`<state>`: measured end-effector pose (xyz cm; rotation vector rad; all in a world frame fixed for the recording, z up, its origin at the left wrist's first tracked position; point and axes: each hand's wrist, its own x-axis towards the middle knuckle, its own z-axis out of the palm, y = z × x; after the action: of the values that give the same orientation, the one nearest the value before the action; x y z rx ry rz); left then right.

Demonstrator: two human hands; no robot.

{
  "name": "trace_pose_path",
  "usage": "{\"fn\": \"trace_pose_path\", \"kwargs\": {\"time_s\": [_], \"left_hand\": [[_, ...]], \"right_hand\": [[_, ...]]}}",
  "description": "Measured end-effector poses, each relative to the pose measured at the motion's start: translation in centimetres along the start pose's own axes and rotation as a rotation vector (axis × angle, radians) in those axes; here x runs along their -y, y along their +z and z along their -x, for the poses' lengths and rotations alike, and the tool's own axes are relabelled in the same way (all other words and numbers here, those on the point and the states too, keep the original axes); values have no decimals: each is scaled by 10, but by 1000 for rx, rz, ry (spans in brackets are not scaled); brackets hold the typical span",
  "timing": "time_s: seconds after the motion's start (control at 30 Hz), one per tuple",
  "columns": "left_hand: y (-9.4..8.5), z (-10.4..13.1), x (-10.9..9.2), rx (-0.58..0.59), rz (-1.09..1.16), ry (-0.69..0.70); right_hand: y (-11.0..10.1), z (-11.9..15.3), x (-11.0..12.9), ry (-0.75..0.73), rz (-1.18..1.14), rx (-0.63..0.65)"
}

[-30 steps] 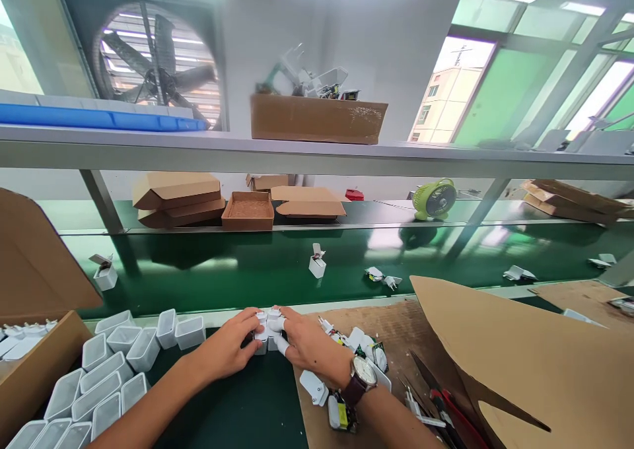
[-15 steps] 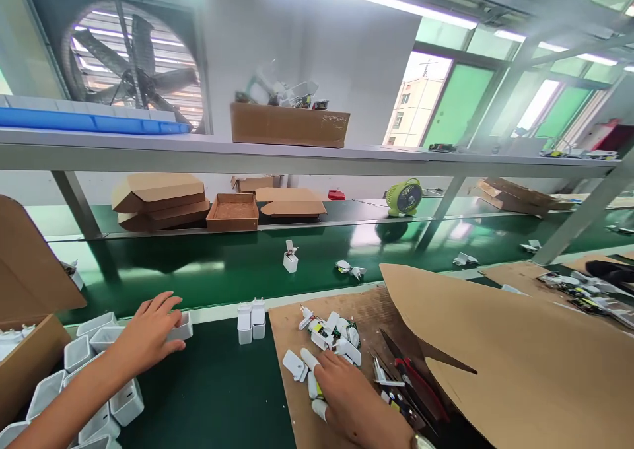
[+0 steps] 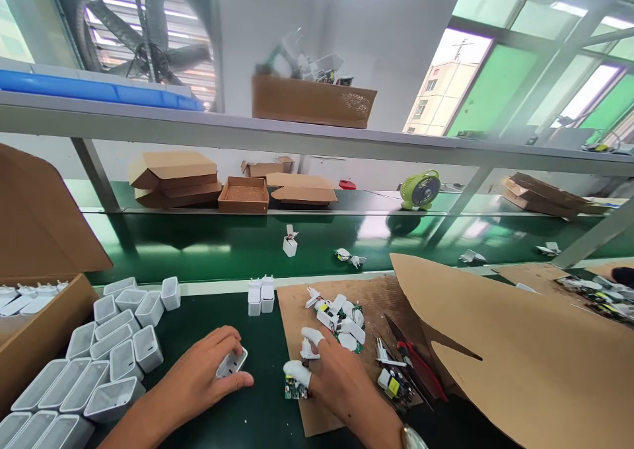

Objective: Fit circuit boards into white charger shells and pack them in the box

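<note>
My left hand (image 3: pixel 205 368) is closed around a small white plastic housing (image 3: pixel 232 363), its open side facing up, above the green surface. My right hand (image 3: pixel 329 373), with white covers on thumb and forefinger, pinches a white plug piece (image 3: pixel 310 350) with a green circuit board (image 3: pixel 296 387) hanging below it, at the left edge of the cardboard sheet (image 3: pixel 321 424). A pile of white plug parts and boards (image 3: pixel 341 320) lies just beyond the right hand. Rows of empty white housings (image 3: pixel 126 360) stand at the left. Two white plug units (image 3: pixel 260 297) stand between the hands, farther back.
An open carton (image 3: pixel 49 310) with white parts is at the far left. Red-handled scissors (image 3: pixel 421 370) and a large raised cardboard flap (image 3: pixel 520 343) are at the right. Behind runs a green belt (image 3: pixel 247 251) under a shelf (image 3: pixel 297 135) with a post at each side.
My left hand has moved right and toward me from the housings, now holding one. My right hand has drawn back slightly left with a plug piece and board. The view has shifted.
</note>
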<state>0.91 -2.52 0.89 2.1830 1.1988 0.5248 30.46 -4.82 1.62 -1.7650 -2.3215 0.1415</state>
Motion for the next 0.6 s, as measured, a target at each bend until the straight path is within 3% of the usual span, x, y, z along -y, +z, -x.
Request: {"fn": "trace_pose_path", "kwargs": {"time_s": [0.1,0.2,0.27,0.37,0.6], "left_hand": [[6,2,5,63,174,-24],[14,0,8,52,241,-31],[23,-2,12,8,254,-66],[35,0,21,-58,288,-76],[43,7,28,-93,319,-71]], "right_hand": [[-21,-4,-9,-241,-115,43],[-36,-7,-6,-442,-143,282],[-35,-9,-1,-391,-97,382],[-22,-9,-1,-260,-103,385],[-3,7,-17,-256,-345,192]]}}
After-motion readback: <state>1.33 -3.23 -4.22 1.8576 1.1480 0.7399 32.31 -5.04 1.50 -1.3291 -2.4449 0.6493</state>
